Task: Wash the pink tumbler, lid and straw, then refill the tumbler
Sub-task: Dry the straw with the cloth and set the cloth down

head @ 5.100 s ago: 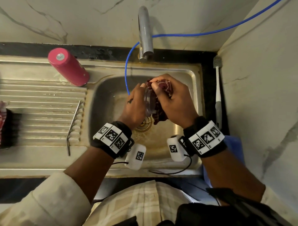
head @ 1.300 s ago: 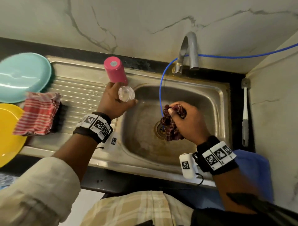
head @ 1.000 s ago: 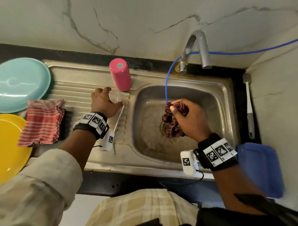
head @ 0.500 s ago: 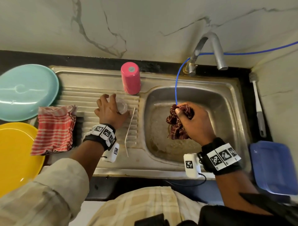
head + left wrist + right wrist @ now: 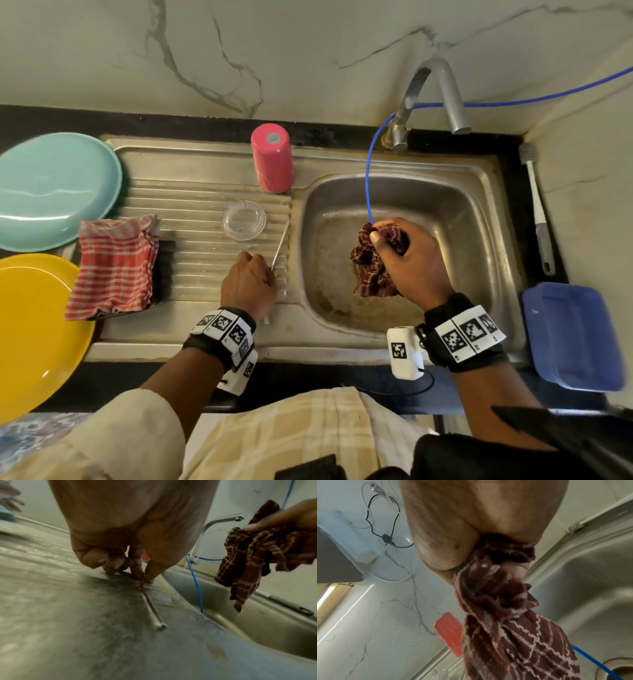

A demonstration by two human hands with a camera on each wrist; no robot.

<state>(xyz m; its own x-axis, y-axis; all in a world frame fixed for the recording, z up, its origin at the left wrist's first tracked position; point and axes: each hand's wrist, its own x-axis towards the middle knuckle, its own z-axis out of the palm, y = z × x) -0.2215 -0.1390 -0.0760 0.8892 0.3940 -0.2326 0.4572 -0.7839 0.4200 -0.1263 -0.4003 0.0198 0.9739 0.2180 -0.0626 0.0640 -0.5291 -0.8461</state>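
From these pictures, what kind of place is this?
Most likely a home kitchen, at the washing-up spot: a steel sink with a ribbed draining board, a tap on a marble wall, and plates beside it.

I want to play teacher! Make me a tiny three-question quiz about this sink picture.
1. True or false: the pink tumbler stands upside down on the draining board.
2. What does the left hand pinch? A) clear lid B) metal straw C) red striped cloth
3. Fill in: the right hand holds a dark red ___ over the sink.

Key: 1 true; 2 B, the metal straw, while the clear lid lies alone; 3 cloth.
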